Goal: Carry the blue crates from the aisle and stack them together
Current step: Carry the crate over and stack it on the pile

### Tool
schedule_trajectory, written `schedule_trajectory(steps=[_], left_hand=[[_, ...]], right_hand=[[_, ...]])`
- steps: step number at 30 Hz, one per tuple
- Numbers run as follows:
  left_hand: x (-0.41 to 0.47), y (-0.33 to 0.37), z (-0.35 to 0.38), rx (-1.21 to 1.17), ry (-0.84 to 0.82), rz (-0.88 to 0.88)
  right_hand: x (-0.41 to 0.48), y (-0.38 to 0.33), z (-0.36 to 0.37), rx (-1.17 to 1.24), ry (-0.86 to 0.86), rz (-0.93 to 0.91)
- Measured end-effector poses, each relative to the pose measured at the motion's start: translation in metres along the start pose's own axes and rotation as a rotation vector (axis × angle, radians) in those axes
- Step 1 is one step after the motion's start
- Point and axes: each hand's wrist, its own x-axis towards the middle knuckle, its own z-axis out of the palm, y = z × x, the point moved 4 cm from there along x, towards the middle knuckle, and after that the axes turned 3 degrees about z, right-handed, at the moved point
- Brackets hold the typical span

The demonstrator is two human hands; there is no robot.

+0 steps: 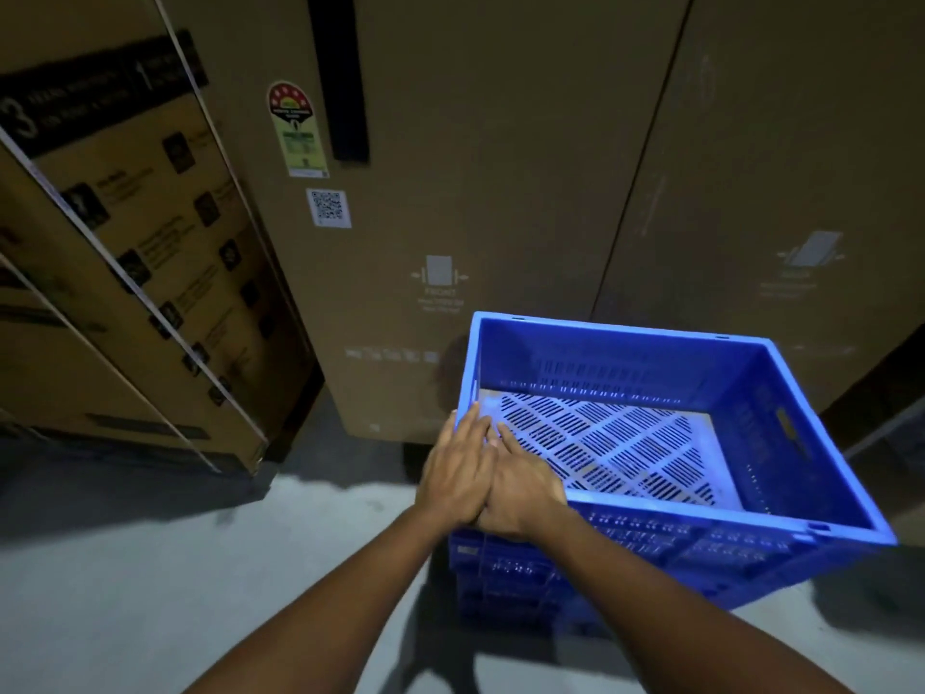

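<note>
A blue plastic crate [781, 403] with a slotted floor sits empty on top of another blue crate [500, 583], whose wall shows below its near left corner. The stack stands on the grey floor in front of tall cardboard boxes. My left hand [458, 468] and my right hand [520, 485] lie side by side, flat on the top crate's near left corner, fingers stretched over the rim. Neither hand is closed around anything.
Tall brown cardboard boxes [500, 192] form a wall right behind the crates. A printed, strapped carton [140, 273] leans at the left. Grey concrete floor [150, 568] spreads to the left and near side of the stack.
</note>
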Motion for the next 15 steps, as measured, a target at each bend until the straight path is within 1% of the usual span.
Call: schedule_trajectory(steps=[2,4,6,9,12,14,15], left_hand=[[0.000,-0.004,-0.001,0.015,0.024,-0.016],[0.000,-0.001,-0.003,0.090,-0.018,-0.003],[-0.003,0.001,-0.004,0.110,-0.018,0.006],[-0.004,0.000,-0.003,0.040,0.070,0.034],[0.005,-0.011,0.006,0.042,0.189,0.098],[0.008,-0.013,0.007,0.065,0.159,0.078],[0.008,-0.011,0.006,0.091,0.113,0.045]], right_hand=[[-0.002,-0.002,-0.003,0.033,0.022,0.017],[-0.005,-0.002,-0.008,0.025,0.056,0.003],[-0.003,-0.003,-0.005,0.009,0.073,0.000],[-0.004,-0.003,0.000,0.021,0.105,0.032],[-0.005,0.000,-0.004,0.028,0.213,0.025],[0.000,0.001,-0.005,0.048,0.185,0.043],[0.003,0.002,-0.002,0.033,0.132,0.051]])
